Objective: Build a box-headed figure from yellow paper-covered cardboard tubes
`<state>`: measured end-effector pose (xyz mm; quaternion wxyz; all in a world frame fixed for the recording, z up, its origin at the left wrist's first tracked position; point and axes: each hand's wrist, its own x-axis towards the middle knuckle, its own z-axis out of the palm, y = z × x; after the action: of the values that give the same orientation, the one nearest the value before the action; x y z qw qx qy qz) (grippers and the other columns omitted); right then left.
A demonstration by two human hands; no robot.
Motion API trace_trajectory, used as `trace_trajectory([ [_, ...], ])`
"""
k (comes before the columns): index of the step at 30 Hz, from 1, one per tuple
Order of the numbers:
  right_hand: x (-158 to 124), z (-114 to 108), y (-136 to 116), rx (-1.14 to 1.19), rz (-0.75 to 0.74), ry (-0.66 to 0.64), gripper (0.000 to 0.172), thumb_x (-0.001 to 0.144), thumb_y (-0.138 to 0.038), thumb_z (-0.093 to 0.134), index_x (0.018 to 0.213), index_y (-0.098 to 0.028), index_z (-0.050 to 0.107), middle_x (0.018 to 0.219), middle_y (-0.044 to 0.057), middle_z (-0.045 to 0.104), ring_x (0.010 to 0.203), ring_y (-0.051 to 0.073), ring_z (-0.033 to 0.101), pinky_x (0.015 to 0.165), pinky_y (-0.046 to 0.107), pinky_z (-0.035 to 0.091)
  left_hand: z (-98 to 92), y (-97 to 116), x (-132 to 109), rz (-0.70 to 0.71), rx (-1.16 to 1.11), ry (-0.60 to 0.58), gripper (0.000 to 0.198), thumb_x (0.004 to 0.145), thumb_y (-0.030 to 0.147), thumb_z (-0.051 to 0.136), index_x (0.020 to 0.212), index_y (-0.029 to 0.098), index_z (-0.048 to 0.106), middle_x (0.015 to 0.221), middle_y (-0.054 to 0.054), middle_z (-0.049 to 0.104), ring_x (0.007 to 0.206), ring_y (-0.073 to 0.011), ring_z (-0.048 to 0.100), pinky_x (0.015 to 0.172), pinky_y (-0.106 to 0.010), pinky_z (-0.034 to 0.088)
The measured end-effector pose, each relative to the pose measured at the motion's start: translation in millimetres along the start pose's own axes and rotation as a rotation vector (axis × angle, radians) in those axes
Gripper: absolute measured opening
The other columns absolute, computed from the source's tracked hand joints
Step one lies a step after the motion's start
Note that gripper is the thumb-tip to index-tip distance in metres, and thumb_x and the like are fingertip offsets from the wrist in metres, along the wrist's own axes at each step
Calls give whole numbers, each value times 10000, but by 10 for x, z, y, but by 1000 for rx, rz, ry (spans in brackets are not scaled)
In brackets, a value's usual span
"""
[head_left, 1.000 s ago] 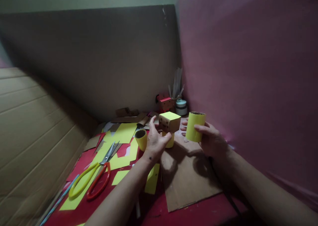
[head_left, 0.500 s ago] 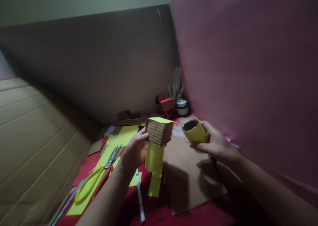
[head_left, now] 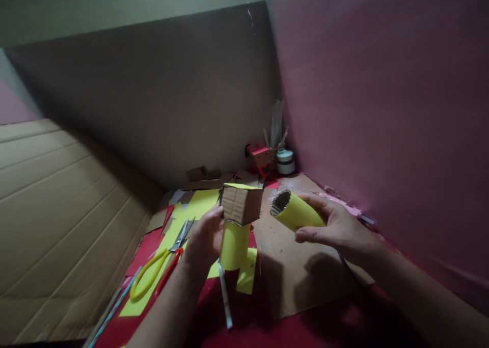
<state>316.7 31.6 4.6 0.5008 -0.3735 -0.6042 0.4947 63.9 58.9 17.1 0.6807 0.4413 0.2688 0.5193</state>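
My left hand [head_left: 206, 233] grips a cardboard box piece [head_left: 240, 204] with a yellow top, joined to an upright yellow tube [head_left: 234, 245] below it. The fingers behind it are mostly hidden. To the right, my right hand [head_left: 332, 220] is closed round a second yellow tube [head_left: 300, 213], thumb along its underside. That tube lies tilted, its open corrugated end facing left toward the box piece, with a small gap between them. Under both hands lies a flat sheet of brown cardboard [head_left: 282, 266].
Scissors [head_left: 164, 261] with yellow and red handles lie at left on yellow paper [head_left: 202, 203]. A thin white stick [head_left: 225, 297] lies in front. At the back stand a red box figure [head_left: 261, 157], a lidded jar [head_left: 285, 162] and clear sticks [head_left: 276, 124]. Pink wall [head_left: 382, 108] borders the right.
The yellow tube in my right hand has tipped nearer to horizontal and moved slightly left, toward the box piece. My left hand keeps its grip. The whole view has shifted a little.
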Motion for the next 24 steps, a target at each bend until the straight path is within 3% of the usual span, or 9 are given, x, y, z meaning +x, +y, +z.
trace_trajectory([
  [2,0,-7,59,30,-42,7,549,662,-289,819,1178,-269,631,1113,47,636,973,226,620,789,336,561,5,-3,-4,-3,8,-24,241,754,294,647,875,100,722,794,-102,757,657,-240,708,630,-349,593],
  [8,-35,-33,143,92,-91,18,537,730,-211,720,1246,-267,579,1139,58,629,942,209,625,743,318,552,12,-9,-10,-4,-26,-11,251,726,245,668,942,124,705,871,-79,756,750,-236,711,705,-350,587],
  [13,-111,22,102,22,-193,175,447,708,-172,753,1125,-268,624,998,10,623,861,157,620,705,246,554,-16,-19,-24,0,-41,-24,236,753,251,655,953,131,693,873,-80,746,751,-232,703,704,-350,585],
  [16,-151,68,130,31,-318,225,448,719,-144,749,1119,-305,627,1064,-3,607,880,133,633,745,225,567,-18,-27,-38,5,-66,-54,248,789,236,618,1012,149,681,912,-78,736,785,-229,696,738,-365,582],
  [24,-288,184,93,-332,-572,301,463,781,-76,658,1181,-296,581,1161,45,515,1147,196,511,850,273,540,-16,-67,-32,69,-42,-105,373,817,213,575,1184,171,625,1006,-72,727,925,-243,683,888,-379,533],
])
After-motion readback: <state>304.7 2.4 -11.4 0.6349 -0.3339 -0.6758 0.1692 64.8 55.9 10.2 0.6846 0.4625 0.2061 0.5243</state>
